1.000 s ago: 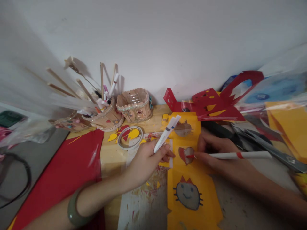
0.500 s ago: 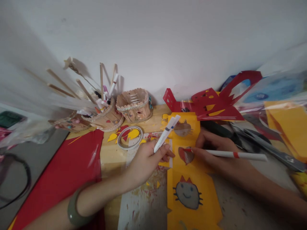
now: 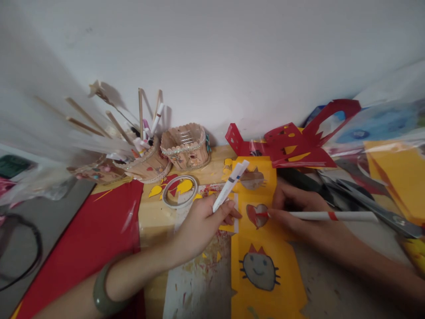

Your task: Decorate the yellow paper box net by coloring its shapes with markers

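Observation:
My right hand is closed on a red marker, white-barrelled with a red band. Its tip touches a heart-shaped patch on the yellow paper; the heart's left part is red, the right greyish. My left hand grips two capped white markers with dark and blue bands, its fingers resting by the paper's left edge. Below the heart, a grey cat face with red ears shows on the paper. Another cat-shaped patch lies above, near the far end.
A roll of tape lies among yellow and red paper scraps. Behind stand an open craft-stick basket and a pen basket. Red cut paper is at the back right, scissors at the right, red sheet at left.
The red marker and my right hand have shifted slightly right and down, the tip now lower inside the heart. My left hand stays in place with its two markers.

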